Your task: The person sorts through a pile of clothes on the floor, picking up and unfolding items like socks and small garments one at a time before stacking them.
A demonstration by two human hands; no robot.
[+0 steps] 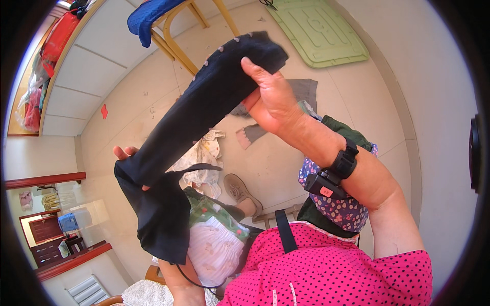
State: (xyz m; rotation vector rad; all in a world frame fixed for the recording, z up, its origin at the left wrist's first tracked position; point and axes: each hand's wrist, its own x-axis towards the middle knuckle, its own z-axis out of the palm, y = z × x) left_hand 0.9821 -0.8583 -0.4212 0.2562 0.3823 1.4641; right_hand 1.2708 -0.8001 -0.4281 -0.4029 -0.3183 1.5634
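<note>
A long black garment (pixel 183 111) stretches diagonally before me, with small pale scallops along its upper edge. My right hand (pixel 273 99) grips its upper end, the thumb pressed on top and the fingers beneath. At the lower left, my left hand (pixel 124 152) holds the other end; only a few fingertips show past the fabric, and the rest is hidden. The lower part of the garment drapes over my left forearm. Beneath it, a green patterned cloth (pixel 208 208) and a white gathered cloth (pixel 214 241) lie about my lap.
On the tiled floor are a pale printed cloth (pixel 206 153), a grey piece with pink trim (pixel 250 135) and a light green plastic lid (pixel 321 32). A wooden chair (pixel 174 44) bears a blue cloth (pixel 151 17). White cabinets (pixel 90 69) line the left; a wall stands right.
</note>
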